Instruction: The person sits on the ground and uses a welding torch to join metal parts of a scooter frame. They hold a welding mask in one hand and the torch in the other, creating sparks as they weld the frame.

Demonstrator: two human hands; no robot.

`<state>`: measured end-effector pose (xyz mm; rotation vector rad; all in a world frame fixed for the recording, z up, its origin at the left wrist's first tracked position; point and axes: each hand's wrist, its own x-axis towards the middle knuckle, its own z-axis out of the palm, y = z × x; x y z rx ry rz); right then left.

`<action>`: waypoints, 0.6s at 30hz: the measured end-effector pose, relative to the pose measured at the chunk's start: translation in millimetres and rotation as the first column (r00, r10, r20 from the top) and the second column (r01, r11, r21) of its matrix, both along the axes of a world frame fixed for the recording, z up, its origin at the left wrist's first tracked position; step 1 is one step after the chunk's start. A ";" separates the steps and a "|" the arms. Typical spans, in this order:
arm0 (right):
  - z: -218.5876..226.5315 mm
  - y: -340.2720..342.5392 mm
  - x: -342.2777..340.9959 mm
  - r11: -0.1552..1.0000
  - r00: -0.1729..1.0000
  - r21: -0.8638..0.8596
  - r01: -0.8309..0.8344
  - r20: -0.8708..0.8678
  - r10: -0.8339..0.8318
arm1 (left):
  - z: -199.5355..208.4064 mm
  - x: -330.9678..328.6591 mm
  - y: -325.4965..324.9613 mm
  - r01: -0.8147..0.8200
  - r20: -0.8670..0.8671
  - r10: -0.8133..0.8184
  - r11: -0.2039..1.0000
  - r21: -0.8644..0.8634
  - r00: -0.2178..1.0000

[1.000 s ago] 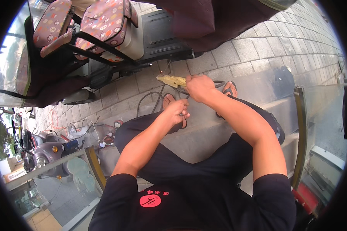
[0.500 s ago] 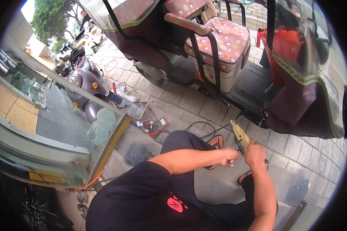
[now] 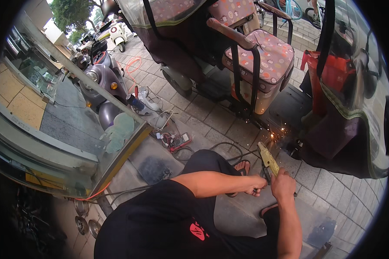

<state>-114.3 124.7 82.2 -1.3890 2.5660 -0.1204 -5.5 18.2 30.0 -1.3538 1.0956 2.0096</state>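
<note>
My right hand (image 3: 283,183) is wrapped round a worn yellow welding electrode holder (image 3: 269,159), which points up toward the low frame of a covered three-wheeler (image 3: 288,100). Bright orange sparks (image 3: 272,136) fly just beyond the holder's tip, beside the vehicle's floor edge. The electrode itself is hard to make out in the glare. Close by on the left, my left hand (image 3: 256,185) is closed around something dark, mostly hidden by the fingers. A black cable (image 3: 222,145) loops over the ground near my sandalled foot (image 3: 242,166).
A red-edged multimeter (image 3: 181,140) lies left of my knee among wires. Behind it are a blue cylinder (image 3: 135,102) and a grey scooter (image 3: 100,84). A glass panel with a yellow-edged frame (image 3: 132,149) stands at my left. Metal discs (image 3: 81,224) lie at lower left.
Sparks have appeared at the vehicle's lower frame beyond the holder's tip. The view has shifted, so the vehicle sits further right and lower. Both hands keep their grips.
</note>
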 end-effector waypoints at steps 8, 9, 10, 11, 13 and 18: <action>4.9 -2.1 4.1 0.999 1.000 0.039 0.002 0.017 -0.003 | -9.1 -0.1 2.4 -0.018 0.006 0.017 1.000 0.016 1.000; 4.8 -1.3 3.2 0.999 1.000 0.047 0.007 0.014 -0.008 | -10.4 -1.8 2.9 -0.019 0.007 0.019 1.000 0.023 1.000; 4.1 -0.8 2.5 0.999 1.000 0.046 0.008 0.019 -0.009 | -10.5 -2.3 2.9 -0.015 0.001 0.015 1.000 0.021 1.000; 3.2 -0.5 1.9 0.999 1.000 0.045 0.008 0.024 -0.009 | -10.8 -1.9 2.4 -0.010 -0.005 0.011 1.000 0.019 1.000; 4.4 -0.8 1.7 0.999 0.999 0.042 0.011 0.035 -0.013 | -9.4 -1.6 2.2 -0.008 -0.007 0.008 1.000 0.014 1.000; 7.4 -4.1 2.4 0.999 0.998 0.048 0.024 0.058 -0.027 | -8.5 -0.1 2.1 -0.016 0.004 0.016 1.000 0.012 1.000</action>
